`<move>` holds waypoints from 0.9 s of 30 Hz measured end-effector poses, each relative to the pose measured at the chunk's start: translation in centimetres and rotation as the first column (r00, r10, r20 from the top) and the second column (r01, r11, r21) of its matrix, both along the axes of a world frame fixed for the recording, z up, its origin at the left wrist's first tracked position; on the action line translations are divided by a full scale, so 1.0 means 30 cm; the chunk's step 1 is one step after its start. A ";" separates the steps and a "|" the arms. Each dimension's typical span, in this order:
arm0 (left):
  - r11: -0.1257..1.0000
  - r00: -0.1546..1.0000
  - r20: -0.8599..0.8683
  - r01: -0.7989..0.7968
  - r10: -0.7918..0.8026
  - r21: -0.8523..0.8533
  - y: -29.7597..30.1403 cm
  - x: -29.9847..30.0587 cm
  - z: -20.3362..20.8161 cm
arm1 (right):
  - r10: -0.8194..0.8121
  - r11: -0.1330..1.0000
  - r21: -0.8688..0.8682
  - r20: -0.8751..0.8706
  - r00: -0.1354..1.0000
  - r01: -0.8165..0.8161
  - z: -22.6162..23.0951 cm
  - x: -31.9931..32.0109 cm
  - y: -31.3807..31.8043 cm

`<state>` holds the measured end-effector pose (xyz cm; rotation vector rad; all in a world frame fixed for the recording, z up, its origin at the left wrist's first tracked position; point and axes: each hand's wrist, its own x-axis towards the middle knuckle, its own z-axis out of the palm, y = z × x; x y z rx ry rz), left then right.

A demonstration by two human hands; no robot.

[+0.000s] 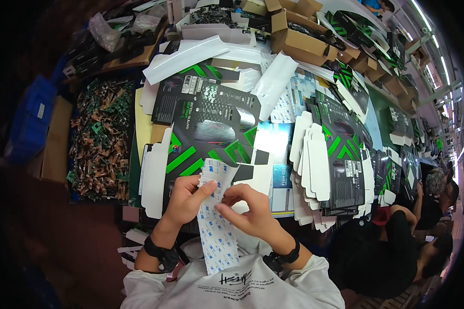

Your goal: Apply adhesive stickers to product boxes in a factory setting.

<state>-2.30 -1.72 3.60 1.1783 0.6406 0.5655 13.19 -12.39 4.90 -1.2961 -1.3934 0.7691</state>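
A long white sheet of adhesive tape with blue print hangs in front of my chest, its upper end curling over to one side. My left hand is closed on the sheet's left edge, thumb on top. At the opposite edge, the thumb and index finger of my right hand are pinched together against the sheet; any small piece between them is too small to make out. Just beyond the hands lie flat black-and-green printed cartons, overlapping in a pile with their white flaps sticking out.
To the right is a stack of similar flat cartons. A tray of small circuit boards stands on the left, near a blue bin. White liner sheets and an open cardboard box lie farther back. A person in black sits at right.
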 end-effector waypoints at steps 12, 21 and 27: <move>0.982 0.993 0.107 0.070 -0.051 -0.178 0.020 0.014 -0.019 | 0.015 0.999 0.043 -0.056 0.998 -0.012 0.002 0.027 -0.003; 0.928 0.984 0.168 0.110 -0.052 -0.357 0.018 0.039 -0.039 | -0.077 0.984 0.171 0.138 0.987 0.053 0.011 0.032 0.001; 0.993 0.999 -0.010 -0.038 0.039 0.114 -0.019 0.036 -0.029 | -0.222 0.971 0.144 0.247 0.943 0.190 -0.005 0.041 0.001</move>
